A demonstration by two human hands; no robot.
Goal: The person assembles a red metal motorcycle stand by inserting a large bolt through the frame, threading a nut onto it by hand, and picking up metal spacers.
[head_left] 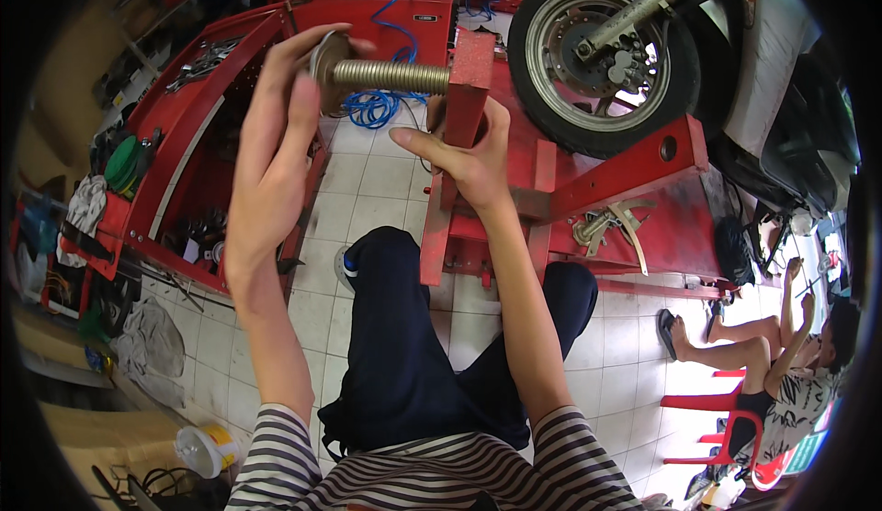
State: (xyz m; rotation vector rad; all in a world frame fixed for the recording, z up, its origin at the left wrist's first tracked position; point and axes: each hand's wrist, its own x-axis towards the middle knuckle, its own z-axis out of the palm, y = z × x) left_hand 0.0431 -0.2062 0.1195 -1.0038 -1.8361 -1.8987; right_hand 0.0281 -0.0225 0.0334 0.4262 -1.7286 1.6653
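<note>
Holds a round metal plate (328, 63) in the left hand (276, 144), with that grip curled around the rim and slightly blurred; cannot tell how firmly pressed. Shows a thick threaded bolt (390, 76) running from the plate, about level, to the upper part of a red post (470, 66). Clamps the right hand's grip (478, 167) on this post just below the bolt, with the thumb stretched out to the left and the fingers bent behind. Has plate, bolt and post by the near left corner of a low red table (675, 245), with the plate out past the table's left edge. Faces, to the right of the post, a slanting red arm (634, 167) with a round hole near its upper end, and beneath it a small metal lever (611, 226) close to the table's near edge. Includes a motorcycle's front wheel (571, 72) farther back, beyond the red arm. Leaves a tiled floor (367, 176) in view left of the table, with a coiled blue hose (372, 112) near an open red cabinet (152, 176) topped with spanners (207, 63). Takes in, past the table's near right corner, a seated person (799, 401) on a red chair (698, 403).
</note>
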